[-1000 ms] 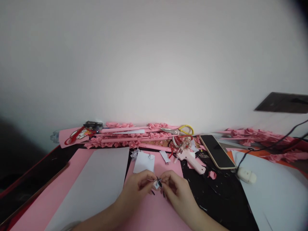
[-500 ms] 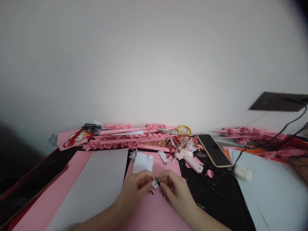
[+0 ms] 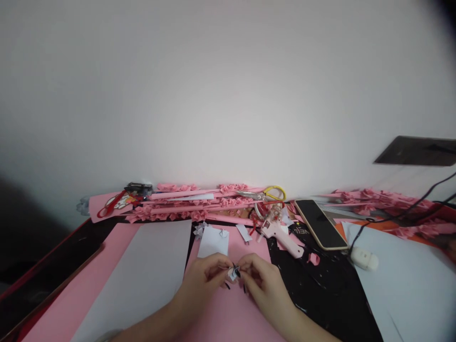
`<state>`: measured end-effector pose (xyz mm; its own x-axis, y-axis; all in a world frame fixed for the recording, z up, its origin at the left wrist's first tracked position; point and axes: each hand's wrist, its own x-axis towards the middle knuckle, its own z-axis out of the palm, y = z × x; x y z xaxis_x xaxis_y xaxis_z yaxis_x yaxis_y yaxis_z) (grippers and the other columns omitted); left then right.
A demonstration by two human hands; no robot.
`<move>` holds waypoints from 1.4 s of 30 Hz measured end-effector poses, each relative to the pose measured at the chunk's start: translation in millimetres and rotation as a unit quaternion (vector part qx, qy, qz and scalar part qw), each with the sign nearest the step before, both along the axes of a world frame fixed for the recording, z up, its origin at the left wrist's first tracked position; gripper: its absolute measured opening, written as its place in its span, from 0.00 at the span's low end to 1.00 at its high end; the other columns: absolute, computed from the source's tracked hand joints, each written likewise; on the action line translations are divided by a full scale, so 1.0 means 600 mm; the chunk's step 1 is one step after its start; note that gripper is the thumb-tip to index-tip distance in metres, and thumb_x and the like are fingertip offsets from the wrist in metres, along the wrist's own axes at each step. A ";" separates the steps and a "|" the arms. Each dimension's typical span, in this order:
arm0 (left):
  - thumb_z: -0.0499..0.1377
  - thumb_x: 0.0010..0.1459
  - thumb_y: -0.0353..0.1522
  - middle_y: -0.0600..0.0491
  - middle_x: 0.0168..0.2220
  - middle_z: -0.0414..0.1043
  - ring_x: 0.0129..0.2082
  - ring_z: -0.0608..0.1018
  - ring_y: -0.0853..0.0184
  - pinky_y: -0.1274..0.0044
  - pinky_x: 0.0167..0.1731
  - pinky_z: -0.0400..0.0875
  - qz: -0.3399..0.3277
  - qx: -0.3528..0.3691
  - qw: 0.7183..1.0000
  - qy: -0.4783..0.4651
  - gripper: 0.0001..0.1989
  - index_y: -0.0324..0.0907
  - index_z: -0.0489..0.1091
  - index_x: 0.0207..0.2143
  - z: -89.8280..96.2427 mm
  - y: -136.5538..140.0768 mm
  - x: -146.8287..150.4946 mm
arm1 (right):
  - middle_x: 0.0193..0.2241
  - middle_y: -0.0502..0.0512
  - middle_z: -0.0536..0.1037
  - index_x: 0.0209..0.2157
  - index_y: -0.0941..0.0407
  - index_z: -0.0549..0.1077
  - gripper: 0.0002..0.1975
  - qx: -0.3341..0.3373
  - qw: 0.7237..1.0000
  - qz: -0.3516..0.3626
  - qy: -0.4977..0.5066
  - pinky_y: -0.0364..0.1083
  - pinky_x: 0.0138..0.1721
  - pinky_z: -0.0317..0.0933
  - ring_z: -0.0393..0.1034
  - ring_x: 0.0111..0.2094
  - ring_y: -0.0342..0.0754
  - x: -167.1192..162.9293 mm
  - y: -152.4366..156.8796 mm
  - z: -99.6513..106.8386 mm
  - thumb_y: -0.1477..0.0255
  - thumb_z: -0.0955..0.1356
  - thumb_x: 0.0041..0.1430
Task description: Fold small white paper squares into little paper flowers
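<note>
Between my two hands is a small folded white paper flower (image 3: 233,273), pinched from both sides above a pink sheet (image 3: 231,313). My left hand (image 3: 210,273) grips its left edge with thumb and forefinger. On the other side, the fingertips of my right hand (image 3: 258,278) are closed on its right edge. Dark-painted nails show at the fingertips, and the fingers hide part of the flower. Just beyond my left hand lies a stack of white paper (image 3: 213,241) with a small folded piece on it. A white paper strip (image 3: 244,232) rests farther right.
A pink glue gun (image 3: 283,237), a phone (image 3: 320,224) and a white car-key-shaped object (image 3: 364,259) lie to the right. Yellow-handled scissors (image 3: 274,193) rest on pink paper flower stems (image 3: 199,207) along the wall. Large white sheets (image 3: 142,275) flank both sides; a cable (image 3: 406,209) crosses the right.
The view has shifted slightly, so everything sits a little farther right. Both hands keep their pinch on the paper flower, with barely any finger movement.
</note>
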<state>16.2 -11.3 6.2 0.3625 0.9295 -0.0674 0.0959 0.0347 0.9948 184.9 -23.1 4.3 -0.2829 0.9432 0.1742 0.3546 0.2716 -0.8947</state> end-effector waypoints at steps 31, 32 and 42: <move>0.57 0.52 0.28 0.55 0.26 0.72 0.28 0.74 0.69 0.80 0.29 0.69 -0.008 -0.020 0.999 -0.045 0.03 0.40 0.70 0.29 -0.006 0.001 -0.002 | 0.20 0.47 0.69 0.30 0.57 0.67 0.05 -0.005 1.000 -0.008 -0.004 0.39 0.23 0.56 0.63 0.20 0.41 -0.001 0.000 -0.002 0.80 0.61 0.55; 0.57 0.52 0.28 0.55 0.26 0.72 0.28 0.74 0.69 0.80 0.28 0.69 -0.008 -0.019 0.999 -0.043 0.03 0.39 0.70 0.29 -0.006 0.001 -0.002 | 0.20 0.47 0.69 0.30 0.57 0.66 0.06 -0.004 1.000 -0.007 -0.002 0.39 0.23 0.56 0.63 0.20 0.41 -0.001 0.000 -0.002 0.80 0.61 0.55; 0.57 0.52 0.29 0.55 0.25 0.71 0.26 0.73 0.70 0.80 0.28 0.69 -0.003 -0.027 0.999 -0.044 0.03 0.39 0.70 0.29 -0.008 0.004 0.000 | 0.19 0.47 0.68 0.29 0.58 0.66 0.05 -0.009 1.000 -0.006 -0.001 0.38 0.22 0.56 0.62 0.20 0.41 -0.002 0.004 -0.002 0.79 0.61 0.55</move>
<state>16.4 -8.8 1.4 0.3751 0.9230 -0.0856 0.0091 0.0887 0.9960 183.5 -20.7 3.1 -0.2723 0.9494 0.1568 0.3592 0.2515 -0.8987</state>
